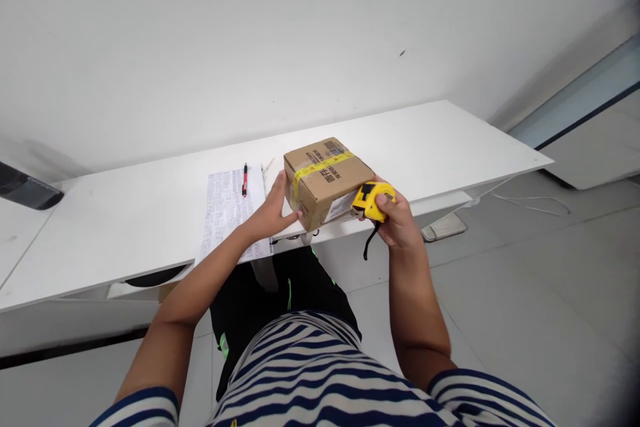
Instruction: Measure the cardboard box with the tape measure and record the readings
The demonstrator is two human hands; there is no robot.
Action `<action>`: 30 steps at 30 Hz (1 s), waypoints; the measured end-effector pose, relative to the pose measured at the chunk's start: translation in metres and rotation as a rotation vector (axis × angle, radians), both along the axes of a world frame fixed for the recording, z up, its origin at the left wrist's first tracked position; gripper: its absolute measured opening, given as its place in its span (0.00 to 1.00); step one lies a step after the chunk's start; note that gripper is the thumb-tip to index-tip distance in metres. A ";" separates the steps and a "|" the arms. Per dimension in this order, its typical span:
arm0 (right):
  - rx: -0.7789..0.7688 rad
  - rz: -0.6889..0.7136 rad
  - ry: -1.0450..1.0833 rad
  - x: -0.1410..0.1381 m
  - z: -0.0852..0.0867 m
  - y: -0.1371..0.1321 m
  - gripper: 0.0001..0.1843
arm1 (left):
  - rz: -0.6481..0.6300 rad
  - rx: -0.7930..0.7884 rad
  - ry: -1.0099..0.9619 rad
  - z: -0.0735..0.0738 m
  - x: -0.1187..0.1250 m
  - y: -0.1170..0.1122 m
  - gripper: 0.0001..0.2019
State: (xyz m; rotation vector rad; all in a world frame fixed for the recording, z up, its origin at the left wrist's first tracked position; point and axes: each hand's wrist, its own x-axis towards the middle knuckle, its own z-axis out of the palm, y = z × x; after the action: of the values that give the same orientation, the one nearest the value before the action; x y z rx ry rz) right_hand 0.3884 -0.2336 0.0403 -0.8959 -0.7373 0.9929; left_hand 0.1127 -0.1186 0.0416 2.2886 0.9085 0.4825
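Observation:
A brown cardboard box (320, 180) with yellow tape and dark printing is at the front edge of the white table, tilted a little. My left hand (273, 210) lies along the box's left side, thumb apart from the fingers, gripping that end. In my right hand (397, 220) is a yellow and black tape measure (373, 201), its black strap hanging down. The tape measure is against the box's right front corner, beside a white label on the front side. Some right fingers are hidden behind the tape measure and the box.
A sheet of handwritten paper (227, 203) lies left of the box, with a red and black pen (245, 180) on it. The long white table (125, 220) runs along a wall. A dark object (30, 187) stands at the far left.

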 end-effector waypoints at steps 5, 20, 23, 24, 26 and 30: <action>0.216 -0.183 -0.330 0.000 0.013 -0.011 0.41 | 0.365 0.160 -0.328 0.037 0.005 -0.023 0.29; 0.818 0.132 -0.880 -0.041 0.082 -0.010 0.41 | -0.018 -0.608 -0.427 0.106 0.016 -0.089 0.25; 0.804 0.175 -0.890 -0.030 0.081 -0.007 0.40 | -0.047 -0.624 -0.422 0.106 0.017 -0.087 0.23; 0.793 0.175 -0.897 -0.023 0.082 -0.005 0.39 | -0.046 -0.618 -0.425 0.107 0.016 -0.084 0.22; 0.746 0.131 -0.920 -0.005 0.084 0.001 0.36 | 0.003 -0.561 -0.456 0.107 0.012 -0.072 0.20; 0.516 -0.046 -0.948 0.049 0.092 0.025 0.30 | 0.250 -0.352 -0.571 0.105 0.002 -0.035 0.17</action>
State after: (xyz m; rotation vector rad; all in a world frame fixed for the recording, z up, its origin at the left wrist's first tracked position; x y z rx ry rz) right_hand 0.4369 -0.2084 0.1322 -0.8909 -1.6695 0.2448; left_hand 0.1142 -0.1539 0.1464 1.5990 0.8966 0.9424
